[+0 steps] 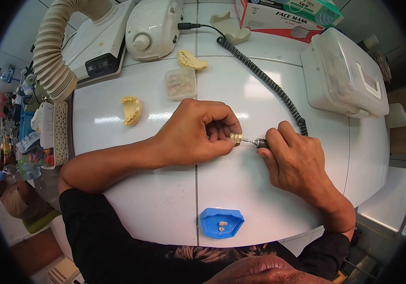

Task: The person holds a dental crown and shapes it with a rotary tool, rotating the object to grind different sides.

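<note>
Between the thumb and fingertips of my left hand (196, 130) is a small tooth-coloured dental bridge (235, 137), its far parts hidden by the fingers. My right hand (297, 158) is wrapped round a dark rotary handpiece (261, 143). The thin metal bur (248, 140) at its end points left and meets or nearly touches the bridge. Below the hands, near the table's front edge, a blue tray (206, 229) holds a few small tooth-like pieces (222, 224). A yellowish dental cast (132, 111) lies left of my left hand.
A coiled cord (264, 73) runs from the white control unit (153, 31) towards my right hand. Behind my left hand are a clear box (180, 97) and another cast (192, 60). A ribbed hose (51, 52), face mask box (279, 21) and white case (345, 75) stand around the back.
</note>
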A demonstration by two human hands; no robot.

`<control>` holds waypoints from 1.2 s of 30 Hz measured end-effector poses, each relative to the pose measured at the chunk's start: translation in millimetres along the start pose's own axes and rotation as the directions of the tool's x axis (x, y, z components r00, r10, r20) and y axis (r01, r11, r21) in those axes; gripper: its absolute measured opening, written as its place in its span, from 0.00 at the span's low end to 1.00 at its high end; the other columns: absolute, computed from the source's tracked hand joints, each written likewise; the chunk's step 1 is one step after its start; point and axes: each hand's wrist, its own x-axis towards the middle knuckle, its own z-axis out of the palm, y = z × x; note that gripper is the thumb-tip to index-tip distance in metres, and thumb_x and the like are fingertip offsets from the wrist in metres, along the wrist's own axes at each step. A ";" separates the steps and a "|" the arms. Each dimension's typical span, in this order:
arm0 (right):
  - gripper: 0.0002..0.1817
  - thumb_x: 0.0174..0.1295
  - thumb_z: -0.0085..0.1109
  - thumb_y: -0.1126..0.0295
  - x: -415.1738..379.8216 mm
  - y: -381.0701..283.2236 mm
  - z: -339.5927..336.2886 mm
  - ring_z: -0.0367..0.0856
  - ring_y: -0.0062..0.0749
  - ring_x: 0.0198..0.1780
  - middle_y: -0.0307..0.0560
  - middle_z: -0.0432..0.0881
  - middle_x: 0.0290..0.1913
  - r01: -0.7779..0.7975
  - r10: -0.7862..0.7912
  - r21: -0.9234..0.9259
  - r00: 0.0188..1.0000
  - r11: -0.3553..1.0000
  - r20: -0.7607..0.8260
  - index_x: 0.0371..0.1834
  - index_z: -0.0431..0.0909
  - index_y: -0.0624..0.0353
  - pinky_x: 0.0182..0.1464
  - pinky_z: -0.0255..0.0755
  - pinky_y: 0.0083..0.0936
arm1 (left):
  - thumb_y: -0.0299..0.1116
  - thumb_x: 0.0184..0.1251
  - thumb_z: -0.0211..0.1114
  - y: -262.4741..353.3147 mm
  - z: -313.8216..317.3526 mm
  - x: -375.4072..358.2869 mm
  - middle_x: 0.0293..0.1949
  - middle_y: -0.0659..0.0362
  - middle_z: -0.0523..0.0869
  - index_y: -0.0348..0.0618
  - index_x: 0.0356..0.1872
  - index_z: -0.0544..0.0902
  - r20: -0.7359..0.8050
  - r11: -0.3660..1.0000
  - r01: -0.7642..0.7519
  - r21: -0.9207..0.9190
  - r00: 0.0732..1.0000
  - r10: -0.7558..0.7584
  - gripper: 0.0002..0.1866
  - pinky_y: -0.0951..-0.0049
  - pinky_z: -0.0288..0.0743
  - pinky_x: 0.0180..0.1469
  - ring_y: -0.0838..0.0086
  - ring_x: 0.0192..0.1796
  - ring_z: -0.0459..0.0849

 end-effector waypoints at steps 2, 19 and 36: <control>0.17 0.73 0.74 0.57 -0.4 -0.2 0.1 0.83 0.38 0.26 0.45 0.74 0.34 -0.009 0.009 -0.002 1.000 1.000 0.009 0.40 0.77 0.57 0.25 0.75 0.37 | 0.23 0.65 0.78 -0.4 0.2 0.0 0.36 0.62 0.91 0.35 0.44 0.91 0.006 1.000 0.001 -0.012 1.000 -0.001 0.08 0.81 0.80 0.36 0.86 0.35 0.85; 0.18 0.72 0.75 0.57 -0.5 -0.3 0.7 0.84 0.39 0.26 0.45 0.74 0.34 0.031 -0.031 -0.021 0.999 0.999 0.017 0.40 0.78 0.57 0.25 0.75 0.38 | 0.23 0.65 0.79 -2.7 0.6 0.5 0.38 0.59 0.92 0.34 0.43 0.92 0.006 1.000 -0.021 0.010 1.000 0.021 0.08 0.80 0.81 0.35 0.83 0.35 0.87; 0.16 0.76 0.71 0.57 -1.0 1.2 1.8 0.81 0.38 0.25 0.44 0.74 0.35 0.003 -0.003 -0.007 1.000 1.000 0.002 0.41 0.78 0.57 0.24 0.75 0.37 | 0.27 0.70 0.81 0.3 -3.1 -0.2 0.40 0.60 0.93 0.39 0.44 0.92 0.046 0.998 -0.049 0.035 0.998 0.047 0.07 0.76 0.80 0.38 0.81 0.38 0.88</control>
